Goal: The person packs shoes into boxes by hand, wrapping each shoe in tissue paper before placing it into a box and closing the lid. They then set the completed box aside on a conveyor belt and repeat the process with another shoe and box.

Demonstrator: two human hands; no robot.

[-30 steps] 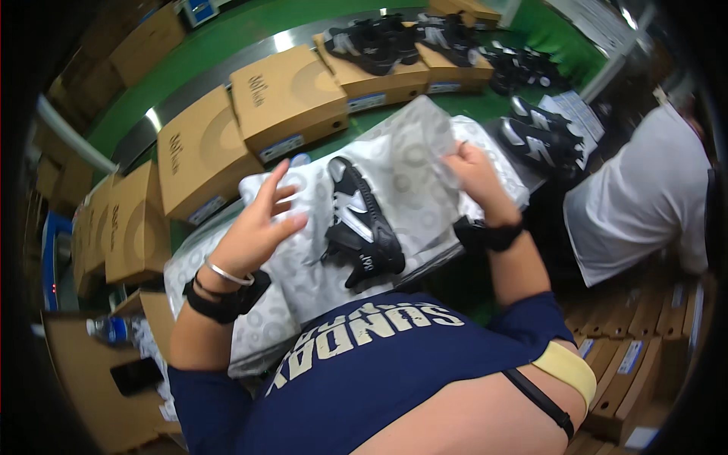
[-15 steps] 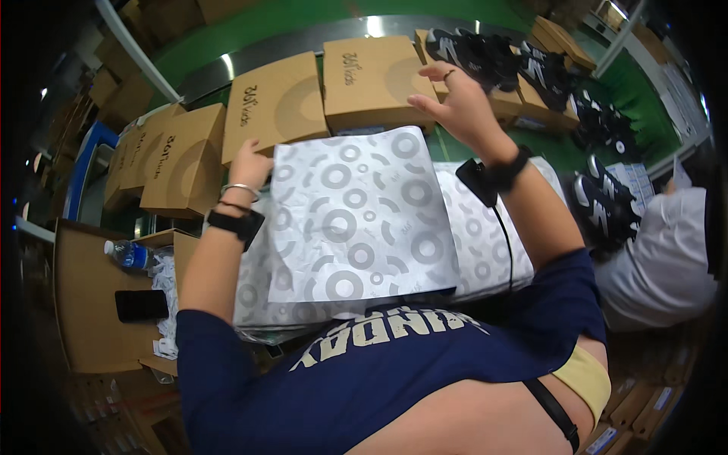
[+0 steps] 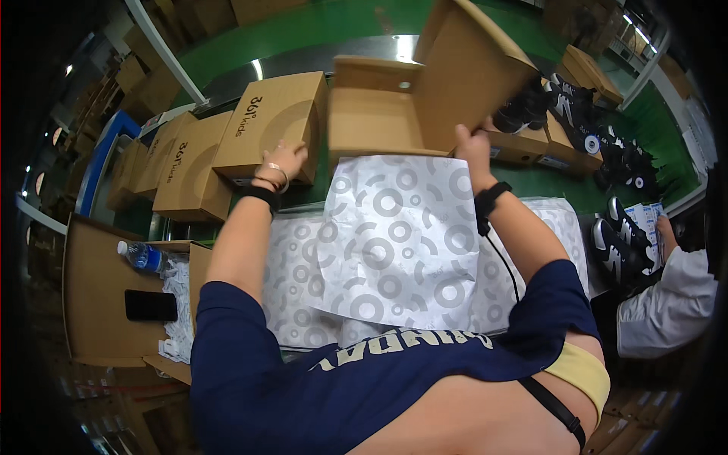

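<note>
A brown cardboard shoe box (image 3: 379,117) lies open ahead of me, its insides bare. My right hand (image 3: 474,155) grips the edge of its raised lid (image 3: 474,72), which tilts to the right and is a little blurred. My left hand (image 3: 285,161) rests against the front of a closed shoe box (image 3: 265,125), fingers bent and apart, with nothing in them. Below the open box, a white tissue paper sheet (image 3: 398,243) with grey rings and arcs lies loose and slightly turned. It covers part of a stack of the same paper (image 3: 292,265).
More closed shoe boxes (image 3: 193,167) line the left. Black-and-white shoes (image 3: 565,102) sit on boxes at the right. Near a co-worker's sleeve (image 3: 667,307) are more shoes (image 3: 618,243). An open carton (image 3: 106,303) at left holds a water bottle (image 3: 142,256), a phone (image 3: 150,305) and crumpled paper.
My right hand has taken hold of the middle box's lid and swung it open. My left hand has left the paper's edge and moved to the neighbouring box.
</note>
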